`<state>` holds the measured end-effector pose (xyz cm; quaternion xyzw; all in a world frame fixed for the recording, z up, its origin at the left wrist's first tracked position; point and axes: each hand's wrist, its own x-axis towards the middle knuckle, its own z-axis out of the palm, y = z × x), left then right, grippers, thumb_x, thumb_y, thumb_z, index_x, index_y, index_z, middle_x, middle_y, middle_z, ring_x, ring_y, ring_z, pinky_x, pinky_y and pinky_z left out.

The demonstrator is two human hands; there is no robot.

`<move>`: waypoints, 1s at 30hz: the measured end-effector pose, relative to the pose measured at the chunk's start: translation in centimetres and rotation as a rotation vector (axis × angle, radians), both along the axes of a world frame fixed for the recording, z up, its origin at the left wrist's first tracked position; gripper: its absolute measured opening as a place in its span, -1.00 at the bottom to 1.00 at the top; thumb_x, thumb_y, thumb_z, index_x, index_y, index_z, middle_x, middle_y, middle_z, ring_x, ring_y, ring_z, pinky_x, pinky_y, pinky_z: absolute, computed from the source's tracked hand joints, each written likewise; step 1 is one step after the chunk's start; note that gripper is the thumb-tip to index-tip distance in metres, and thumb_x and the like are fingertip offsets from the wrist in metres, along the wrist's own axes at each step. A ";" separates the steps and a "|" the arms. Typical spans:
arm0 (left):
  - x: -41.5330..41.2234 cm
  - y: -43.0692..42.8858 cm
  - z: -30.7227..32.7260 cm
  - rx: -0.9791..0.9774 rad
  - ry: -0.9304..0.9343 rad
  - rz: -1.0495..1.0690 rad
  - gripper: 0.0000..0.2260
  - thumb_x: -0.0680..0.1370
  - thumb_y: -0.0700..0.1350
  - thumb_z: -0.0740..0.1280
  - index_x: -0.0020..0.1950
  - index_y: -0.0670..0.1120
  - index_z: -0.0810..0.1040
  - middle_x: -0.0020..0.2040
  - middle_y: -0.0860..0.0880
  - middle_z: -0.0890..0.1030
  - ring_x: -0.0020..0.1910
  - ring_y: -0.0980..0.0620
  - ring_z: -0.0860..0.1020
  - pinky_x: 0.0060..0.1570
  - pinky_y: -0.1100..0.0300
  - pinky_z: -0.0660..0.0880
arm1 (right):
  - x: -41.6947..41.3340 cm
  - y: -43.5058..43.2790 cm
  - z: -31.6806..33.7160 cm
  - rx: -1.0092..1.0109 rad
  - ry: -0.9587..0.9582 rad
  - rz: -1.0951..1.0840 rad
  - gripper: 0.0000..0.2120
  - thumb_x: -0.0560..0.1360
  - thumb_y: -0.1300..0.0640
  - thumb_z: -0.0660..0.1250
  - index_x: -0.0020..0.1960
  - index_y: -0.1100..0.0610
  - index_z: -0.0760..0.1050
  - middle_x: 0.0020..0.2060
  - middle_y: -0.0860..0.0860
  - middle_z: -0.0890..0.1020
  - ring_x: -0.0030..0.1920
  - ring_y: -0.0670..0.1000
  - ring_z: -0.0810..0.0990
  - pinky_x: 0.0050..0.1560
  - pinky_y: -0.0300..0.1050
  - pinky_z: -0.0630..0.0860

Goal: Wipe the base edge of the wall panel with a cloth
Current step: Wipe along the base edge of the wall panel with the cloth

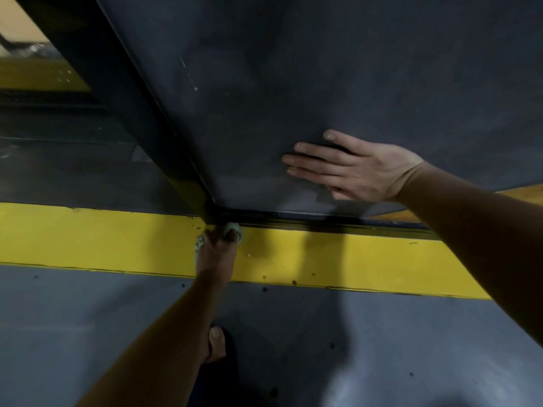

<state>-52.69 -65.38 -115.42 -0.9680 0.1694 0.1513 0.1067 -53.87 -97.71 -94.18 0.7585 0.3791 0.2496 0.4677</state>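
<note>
At wall panel (pixel 293 83) base edge (pixel 308 215): left hand (pixel 216 254) grips cloth (pixel 232 229); right hand (pixel 352 168) flat on panel.

Perhaps tight gap (pixel 308 222) beneath wall panel (pixel 293 83)

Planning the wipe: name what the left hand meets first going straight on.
The dark grey wall panel's base edge, at its corner; the pale green cloth in the left hand seems to touch it.

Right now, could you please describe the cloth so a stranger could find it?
Find the dark grey wall panel and follow its corner edge down to the yellow floor stripe. There the left hand grips a bunched pale green cloth, the only green thing.
</note>
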 end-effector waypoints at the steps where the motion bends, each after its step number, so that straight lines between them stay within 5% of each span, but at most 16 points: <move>1: 0.2 0.5 -0.3 -0.034 -0.017 0.035 -0.49 0.57 -0.25 0.32 0.52 -0.04 0.40 0.41 -0.29 0.45 0.35 -0.35 0.43 0.08 -0.09 0.58 | 0.0 0.1 0.0 0.002 -0.001 -0.004 -0.27 0.61 -0.19 0.04 0.63 0.17 -0.06 0.62 0.13 0.00 0.60 0.11 0.02 0.56 0.14 -0.19; 9: 0.9 2.3 -0.4 -0.106 0.024 0.280 -0.64 0.70 -0.11 0.20 0.49 -0.17 0.43 0.41 -0.27 0.46 0.34 -0.32 0.43 0.22 -0.09 0.50 | -0.2 0.3 0.1 -0.023 -0.024 -0.028 -0.26 0.60 -0.23 0.03 0.63 0.13 -0.07 0.62 0.12 -0.02 0.60 0.11 0.01 0.55 0.14 -0.20; 13: 1.4 4.3 0.1 -0.104 0.012 0.294 -0.64 0.72 -0.05 0.24 0.51 -0.10 0.43 0.34 -0.18 0.51 0.28 -0.19 0.47 0.05 0.09 0.54 | -0.3 0.5 0.0 -0.026 -0.042 -0.046 -0.26 0.60 -0.24 0.03 0.64 0.12 -0.07 0.62 0.12 -0.02 0.60 0.11 0.01 0.55 0.14 -0.18; 18: 1.0 4.2 0.9 -0.126 0.037 0.386 -0.64 0.71 -0.05 0.26 0.50 -0.13 0.44 0.40 -0.21 0.38 0.33 -0.28 0.42 0.05 0.01 0.57 | -0.7 0.7 -0.2 0.005 -0.034 -0.073 -0.29 0.61 -0.21 0.01 0.64 0.10 -0.08 0.62 0.10 -0.03 0.60 0.10 0.01 0.54 0.14 -0.16; 23: 0.5 4.9 1.7 -0.167 0.050 0.390 -0.62 0.70 -0.04 0.28 0.51 -0.09 0.44 0.35 -0.22 0.42 0.26 -0.25 0.48 0.05 0.00 0.53 | -3.1 3.5 -3.0 0.272 0.095 -0.306 -0.24 0.58 -0.15 0.09 0.64 0.07 -0.17 0.62 0.07 -0.14 0.61 0.12 -0.14 0.55 0.13 -0.30; 30: -0.3 5.4 1.0 -0.317 0.015 0.397 -0.59 0.64 -0.07 0.37 0.48 -0.07 0.47 0.31 -0.26 0.44 0.20 -0.31 0.50 0.02 -0.07 0.54 | -4.4 6.0 -4.0 0.480 0.209 -0.472 -0.14 0.55 -0.12 0.23 0.63 0.08 -0.20 0.62 0.06 -0.20 0.60 0.12 -0.23 0.57 0.16 -0.22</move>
